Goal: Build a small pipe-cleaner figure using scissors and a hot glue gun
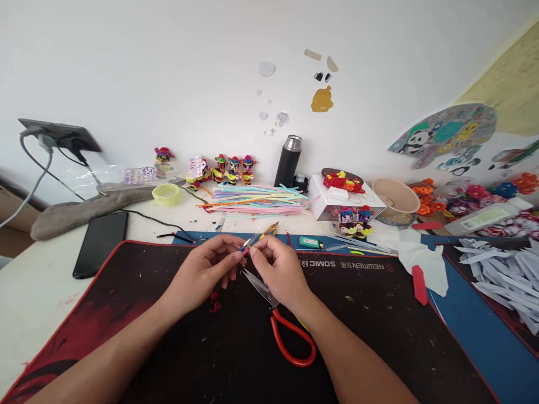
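Observation:
My left hand [210, 269] and my right hand [280, 266] meet over the upper middle of a dark mat [193, 348]. Between their fingertips is something small, coloured and partly shiny, mostly hidden by the fingers; what it is I cannot make out. Both hands are closed in a pinch. Under and beside my right hand lie red-handled scissors [295, 342], blades pointing up and left. Small dark red curled pieces [214, 303] rest on the mat just below my left hand.
Pastel pipe cleaners [261, 200] lie behind the mat, near a black thermos [288, 163] and a white box [324, 202]. Small figures [233, 170] stand along the wall. A phone [101, 244] is at the left; white paper strips [505, 280] are heaped at the right.

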Demonstrator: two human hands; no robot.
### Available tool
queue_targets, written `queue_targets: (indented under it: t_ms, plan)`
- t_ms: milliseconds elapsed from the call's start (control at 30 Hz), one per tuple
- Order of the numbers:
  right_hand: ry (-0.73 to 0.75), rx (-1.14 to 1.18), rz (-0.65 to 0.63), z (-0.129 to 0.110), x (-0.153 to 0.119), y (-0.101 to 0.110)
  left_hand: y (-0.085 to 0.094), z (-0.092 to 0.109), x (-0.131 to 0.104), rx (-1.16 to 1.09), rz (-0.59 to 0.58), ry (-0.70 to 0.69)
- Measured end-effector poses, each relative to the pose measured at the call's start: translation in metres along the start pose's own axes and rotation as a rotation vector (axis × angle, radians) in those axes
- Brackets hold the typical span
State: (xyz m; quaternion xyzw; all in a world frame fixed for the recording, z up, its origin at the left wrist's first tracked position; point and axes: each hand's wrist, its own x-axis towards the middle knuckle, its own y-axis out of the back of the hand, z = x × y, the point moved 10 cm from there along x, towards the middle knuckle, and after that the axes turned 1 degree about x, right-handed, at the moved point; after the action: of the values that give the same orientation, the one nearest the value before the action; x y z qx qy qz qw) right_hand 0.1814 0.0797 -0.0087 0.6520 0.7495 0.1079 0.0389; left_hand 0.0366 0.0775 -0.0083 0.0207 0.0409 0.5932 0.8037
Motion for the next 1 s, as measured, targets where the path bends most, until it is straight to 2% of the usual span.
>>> queue_targets:
  t_ms: [300, 500, 700, 1000]
  plan:
    - [0.012, -0.024, -0.078, -0.002, 0.000, -0.008, 0.002, 0.003, -0.001, 0.002, -0.014, -0.019]
    - [0.010, -0.050, -0.038, -0.001, 0.000, -0.003, -0.002, 0.000, -0.002, 0.025, -0.050, -0.007]
    - [-0.004, -0.043, 0.011, 0.000, 0.000, 0.002, -0.002, 0.000, -0.003, 0.049, -0.037, -0.016]
    - [0.007, -0.025, -0.001, 0.000, 0.000, 0.001, -0.003, 0.005, -0.004, 0.074, -0.032, -0.057]
